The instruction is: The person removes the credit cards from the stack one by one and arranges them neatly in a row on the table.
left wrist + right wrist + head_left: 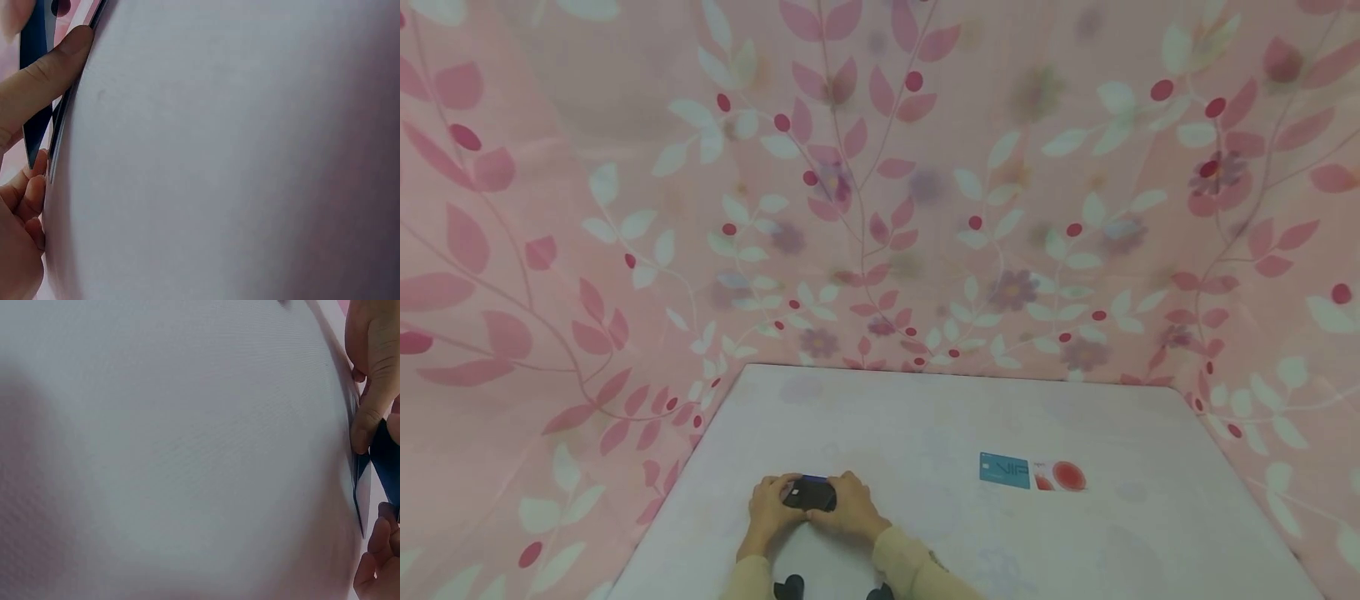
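Observation:
Near the front edge of the white table [925, 417], both hands meet around a small black card holder [809, 496]. My left hand [772, 500] grips its left side and my right hand [848, 503] grips its right side. A dark blue card [814, 478] shows along the holder's far edge. In the left wrist view, fingers [44, 81] press against the dark blue card [36, 56] at the frame's left. The right wrist view has fingers [372, 394] on the dark card edge [382, 464] at the frame's right.
A light blue VIP card [1004, 471] and a white card with a red disc [1060, 477] lie side by side on the table to the right of my hands. Pink leaf-patterned cloth [880, 183] walls the table at the back and on both sides.

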A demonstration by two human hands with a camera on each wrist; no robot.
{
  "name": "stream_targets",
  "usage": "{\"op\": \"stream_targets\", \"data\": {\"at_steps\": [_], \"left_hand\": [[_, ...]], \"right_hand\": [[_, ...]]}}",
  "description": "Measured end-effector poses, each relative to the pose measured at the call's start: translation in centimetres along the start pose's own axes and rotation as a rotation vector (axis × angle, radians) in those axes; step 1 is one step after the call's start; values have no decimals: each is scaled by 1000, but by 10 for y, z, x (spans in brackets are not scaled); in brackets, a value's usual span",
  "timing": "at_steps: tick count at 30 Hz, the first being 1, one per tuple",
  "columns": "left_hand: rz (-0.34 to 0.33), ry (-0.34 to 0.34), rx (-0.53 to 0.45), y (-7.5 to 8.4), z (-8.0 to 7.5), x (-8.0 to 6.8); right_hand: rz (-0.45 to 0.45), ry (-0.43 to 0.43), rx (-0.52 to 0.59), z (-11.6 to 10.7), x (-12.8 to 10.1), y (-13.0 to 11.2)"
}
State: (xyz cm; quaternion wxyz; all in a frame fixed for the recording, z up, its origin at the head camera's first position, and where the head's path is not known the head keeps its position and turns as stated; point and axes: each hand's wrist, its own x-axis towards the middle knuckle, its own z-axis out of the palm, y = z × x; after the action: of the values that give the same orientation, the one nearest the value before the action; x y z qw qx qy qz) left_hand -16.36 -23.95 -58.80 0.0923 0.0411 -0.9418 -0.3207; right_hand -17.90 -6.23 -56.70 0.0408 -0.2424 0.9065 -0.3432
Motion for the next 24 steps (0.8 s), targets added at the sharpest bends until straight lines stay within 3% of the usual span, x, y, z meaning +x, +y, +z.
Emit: {"op": "stream_targets", "data": {"at_steps": [6, 14, 19, 24], "left_hand": [[1, -51, -20, 1, -5, 2], [-28, -145, -266, 8, -23, 6], [65, -310, -389, 15, -38, 10], [143, -494, -479, 18, -49, 14]], "right_hand": [[-18, 40, 9, 2, -1, 7], [-87, 77, 190, -6, -4, 15], [-174, 55, 248, -27, -5, 14], [-162, 11, 315, -44, -9, 18]]}}
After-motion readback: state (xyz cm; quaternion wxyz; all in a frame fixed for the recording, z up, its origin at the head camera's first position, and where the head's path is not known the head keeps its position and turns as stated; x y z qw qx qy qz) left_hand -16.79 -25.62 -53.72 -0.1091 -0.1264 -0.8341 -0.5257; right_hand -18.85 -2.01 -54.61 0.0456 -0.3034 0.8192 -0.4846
